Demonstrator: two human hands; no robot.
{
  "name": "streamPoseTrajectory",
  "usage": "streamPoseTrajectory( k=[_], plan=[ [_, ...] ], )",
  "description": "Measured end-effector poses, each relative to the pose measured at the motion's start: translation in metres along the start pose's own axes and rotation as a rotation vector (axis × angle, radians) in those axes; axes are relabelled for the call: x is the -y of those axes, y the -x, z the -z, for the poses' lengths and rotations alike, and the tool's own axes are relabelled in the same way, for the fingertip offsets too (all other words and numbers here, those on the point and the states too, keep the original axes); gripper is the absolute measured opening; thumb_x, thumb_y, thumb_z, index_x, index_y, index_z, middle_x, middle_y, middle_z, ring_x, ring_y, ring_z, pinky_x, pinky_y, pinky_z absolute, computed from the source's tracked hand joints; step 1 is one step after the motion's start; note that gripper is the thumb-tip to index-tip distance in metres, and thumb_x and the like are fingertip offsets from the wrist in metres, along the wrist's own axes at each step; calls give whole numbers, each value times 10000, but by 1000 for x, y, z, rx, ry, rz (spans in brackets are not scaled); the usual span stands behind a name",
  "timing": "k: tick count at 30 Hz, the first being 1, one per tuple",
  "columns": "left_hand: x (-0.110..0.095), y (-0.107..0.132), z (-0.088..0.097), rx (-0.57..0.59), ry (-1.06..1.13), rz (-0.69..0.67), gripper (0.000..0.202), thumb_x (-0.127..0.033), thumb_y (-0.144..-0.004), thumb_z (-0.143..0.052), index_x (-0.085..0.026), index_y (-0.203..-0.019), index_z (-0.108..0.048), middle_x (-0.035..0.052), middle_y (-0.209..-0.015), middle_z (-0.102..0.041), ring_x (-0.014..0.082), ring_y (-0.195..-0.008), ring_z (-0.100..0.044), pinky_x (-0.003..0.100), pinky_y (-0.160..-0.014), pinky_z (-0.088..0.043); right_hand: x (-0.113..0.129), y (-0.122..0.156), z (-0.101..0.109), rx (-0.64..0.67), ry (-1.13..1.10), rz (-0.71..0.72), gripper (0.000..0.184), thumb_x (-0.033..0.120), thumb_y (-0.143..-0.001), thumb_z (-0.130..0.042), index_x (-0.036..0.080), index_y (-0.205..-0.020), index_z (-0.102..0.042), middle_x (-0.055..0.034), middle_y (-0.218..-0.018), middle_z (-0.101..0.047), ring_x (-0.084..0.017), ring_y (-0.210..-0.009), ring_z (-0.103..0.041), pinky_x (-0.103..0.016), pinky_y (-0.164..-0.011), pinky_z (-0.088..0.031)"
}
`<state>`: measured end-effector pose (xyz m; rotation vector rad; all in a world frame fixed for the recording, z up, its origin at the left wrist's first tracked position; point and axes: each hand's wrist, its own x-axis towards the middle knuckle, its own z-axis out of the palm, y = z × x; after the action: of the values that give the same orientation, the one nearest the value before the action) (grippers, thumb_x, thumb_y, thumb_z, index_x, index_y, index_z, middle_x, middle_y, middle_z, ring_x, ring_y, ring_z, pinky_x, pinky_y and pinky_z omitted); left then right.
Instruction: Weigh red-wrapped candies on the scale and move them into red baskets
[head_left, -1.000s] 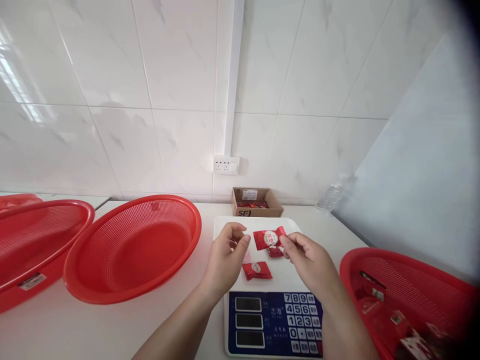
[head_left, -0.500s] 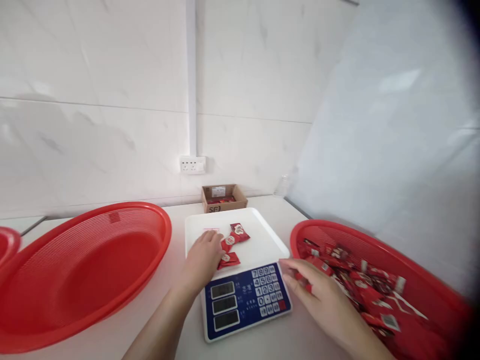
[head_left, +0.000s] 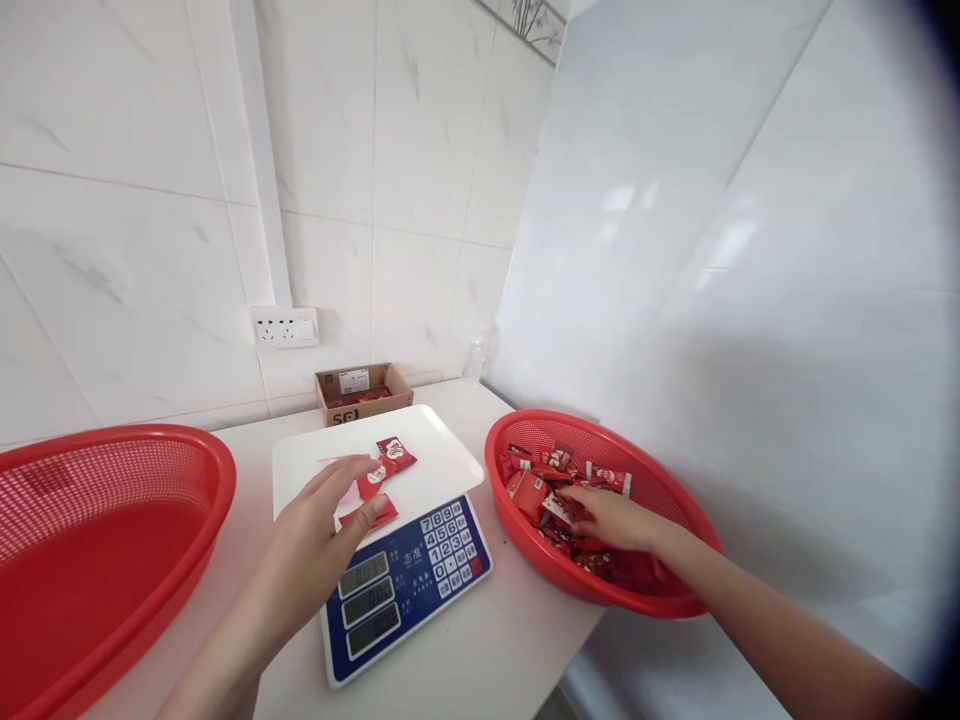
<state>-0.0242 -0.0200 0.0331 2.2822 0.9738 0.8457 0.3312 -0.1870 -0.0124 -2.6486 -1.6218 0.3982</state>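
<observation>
Left hand is hovering half-parted, seemingly empty, over the scale — dipping lower could shift packets — while right hand is resting, grip unclear, in the right basket.

Scale between left basket and right basket; packets on scale, in right basket; box behind scale.

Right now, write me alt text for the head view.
A person's right hand is among red packets in a red basket; the left hand is over the tray of a digital scale bearing a few more. Behind the scale sits an open cardboard box.
</observation>
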Motion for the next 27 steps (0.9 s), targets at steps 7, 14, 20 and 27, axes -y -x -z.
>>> streamPoseTrajectory(
  k=[7, 14, 20, 27],
  plan=[
    [-1, 0, 1, -62, 33, -27, 315, -438, -833, -463, -286, -1063, -615, 30, -1150, -648, 252, -1006, -617, 330, -741, -520, 3, -9, 11, -141, 56, -86, 272, 191, -852, -365, 219, -957, -615, -91, -877, -695, -255, -807, -644, -329, -657, -424],
    [-3, 3, 11, -252, 160, 70, 299, -418, -832, -499, -237, -1043, -608, 40, -1093, -669, 235, -1038, -602, 339, -843, -481, 61, -37, 43, -276, -509, 136, 242, 361, -851, -436, 205, -999, -548, -5, -750, -646, -153, -670, -617, -274, -628, -475],
    [-4, 6, 13, -305, 292, 72, 271, -366, -827, -538, -232, -1052, -611, 57, -1117, -656, 239, -1069, -582, 363, -891, -454, 172, -63, 42, -73, -695, 438, 295, 310, -840, -481, 186, -1093, -568, -63, -1040, -663, -148, -838, -646, -273, -705, -517],
    [-5, 6, 14, -318, 334, 65, 261, -332, -841, -536, -237, -1078, -591, 56, -1127, -646, 223, -1092, -565, 357, -915, -434, 208, -78, 30, -108, -448, 592, 592, 335, -815, -540, 195, -1368, -381, -105, -1431, -393, -226, -1278, -409, -387, -1047, -349]
  ],
)
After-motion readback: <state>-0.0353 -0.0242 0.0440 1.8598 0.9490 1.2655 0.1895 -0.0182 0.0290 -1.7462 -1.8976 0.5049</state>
